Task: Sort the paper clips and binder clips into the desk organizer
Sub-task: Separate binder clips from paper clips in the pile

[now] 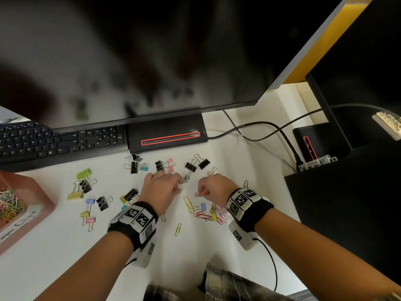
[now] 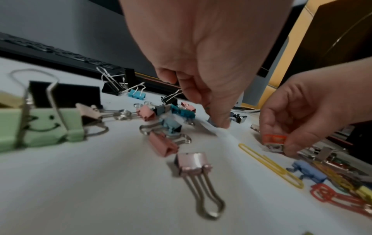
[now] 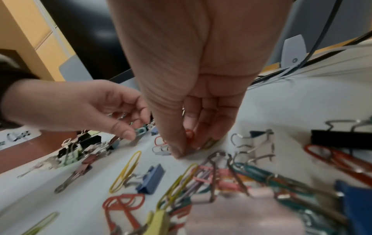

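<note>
Loose paper clips and binder clips lie scattered on the white desk. My right hand pinches a red paper clip just above the desk, right of centre. My left hand has its fingers curved down, tips touching the desk at a green paper clip, thumb close beside it. The brown desk organizer sits at the far left with coloured paper clips in one compartment.
A yellow paper clip and a tangle of clips lie below my right hand. Black binder clips lie behind the hands, pastel ones to the left. The keyboard, monitor base, cables and black cabinet border the desk.
</note>
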